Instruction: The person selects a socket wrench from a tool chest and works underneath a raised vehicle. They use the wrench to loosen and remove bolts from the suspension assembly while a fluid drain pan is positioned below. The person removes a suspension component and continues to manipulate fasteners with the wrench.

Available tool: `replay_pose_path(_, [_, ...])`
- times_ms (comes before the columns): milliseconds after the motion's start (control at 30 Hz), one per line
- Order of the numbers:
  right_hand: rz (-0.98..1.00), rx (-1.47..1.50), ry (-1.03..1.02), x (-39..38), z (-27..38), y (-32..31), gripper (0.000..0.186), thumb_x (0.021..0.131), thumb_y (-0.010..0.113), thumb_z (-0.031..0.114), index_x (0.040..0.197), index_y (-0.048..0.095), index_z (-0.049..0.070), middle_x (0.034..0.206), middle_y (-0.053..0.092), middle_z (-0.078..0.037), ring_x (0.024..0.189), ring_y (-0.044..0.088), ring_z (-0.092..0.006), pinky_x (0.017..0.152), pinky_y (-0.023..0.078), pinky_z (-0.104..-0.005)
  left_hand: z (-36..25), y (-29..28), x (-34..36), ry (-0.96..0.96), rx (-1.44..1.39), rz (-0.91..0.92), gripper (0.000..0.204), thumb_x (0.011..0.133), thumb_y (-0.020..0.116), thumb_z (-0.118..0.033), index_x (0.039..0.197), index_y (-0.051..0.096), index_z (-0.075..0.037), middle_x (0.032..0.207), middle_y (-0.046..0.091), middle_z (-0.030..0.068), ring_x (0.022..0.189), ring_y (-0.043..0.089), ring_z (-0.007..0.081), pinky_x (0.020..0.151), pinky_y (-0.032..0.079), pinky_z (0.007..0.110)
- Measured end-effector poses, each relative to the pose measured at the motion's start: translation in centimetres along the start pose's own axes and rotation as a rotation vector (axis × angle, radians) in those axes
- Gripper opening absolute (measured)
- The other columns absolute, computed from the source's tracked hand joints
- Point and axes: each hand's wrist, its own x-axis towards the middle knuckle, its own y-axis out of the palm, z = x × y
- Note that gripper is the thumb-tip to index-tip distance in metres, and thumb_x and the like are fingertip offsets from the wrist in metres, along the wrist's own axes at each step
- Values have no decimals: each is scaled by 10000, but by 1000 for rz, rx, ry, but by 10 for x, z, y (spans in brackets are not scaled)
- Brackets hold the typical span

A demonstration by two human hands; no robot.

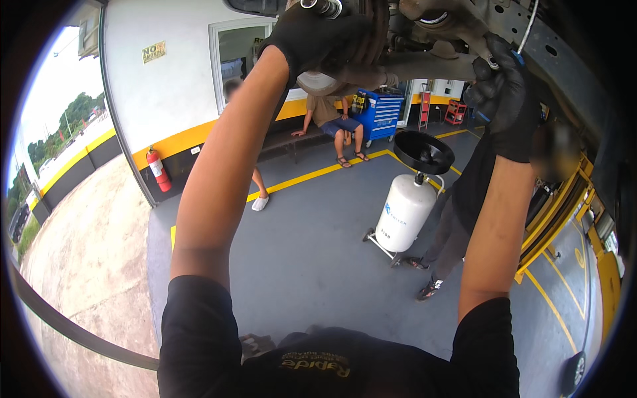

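Both my arms reach up to the underside of a raised vehicle. My left hand (pixel 318 38), in a black glove, is raised against dark wheel-side parts; its fingers are hidden among them. A shiny metal socket (pixel 323 6) shows at that hand's upper edge. On the right, my gloved right hand (pixel 504 93) has its fingers curled at the outer end of a dark suspension arm (pixel 428 67), by a bolt (pixel 492 63). What lies inside those fingers is hidden. Just above them a thin pale rod (pixel 528 28) runs upward.
A white wheeled oil drainer (pixel 406 209) with a black funnel pan (pixel 424 152) stands below. Beside it is a person in dark clothes (pixel 458 212). Another person (pixel 330 113) sits by a blue tool cabinet (pixel 381 116). A yellow lift frame (pixel 554 229) stands right, a fire extinguisher (pixel 158 169) left.
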Motion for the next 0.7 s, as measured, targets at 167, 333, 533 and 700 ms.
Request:
replay_pose_path(167, [39, 83, -18, 2, -2, -3, 282, 995, 679, 257, 1236, 679, 110, 841, 665, -98, 576, 520, -119, 531, 403, -287, -7, 0, -4, -54, 78, -1, 218, 916, 790, -222, 996, 734, -27, 869, 734, 48, 747, 671, 118, 656, 556, 307])
replay_pose_path(333, [1, -30, 50, 1, 1, -4, 341, 1029, 628, 293, 1340, 632, 154, 778, 570, -11, 547, 429, -63, 526, 394, -258, -11, -1, -8, -51, 72, -8, 207, 911, 792, -228, 965, 732, -37, 837, 721, 46, 706, 655, 126, 637, 548, 307])
replay_pose_path(533, [85, 58, 37, 0, 4, -2, 273, 997, 674, 253, 1241, 682, 131, 827, 645, -80, 572, 503, -114, 531, 401, -285, -10, 2, -4, -106, 173, -44, 192, 902, 788, -220, 947, 727, -44, 813, 705, 55, 678, 640, 142, 629, 540, 315])
replay_pose_path(700, [64, 17, 27, -3, 3, 1, 294, 983, 690, 269, 1241, 681, 130, 796, 637, -69, 550, 490, -115, 528, 399, -285, -23, 12, -14, 166, 662, -100, 362, 888, 760, -329, 1052, 694, -13, 969, 722, 193, 854, 703, 319, 789, 562, 430])
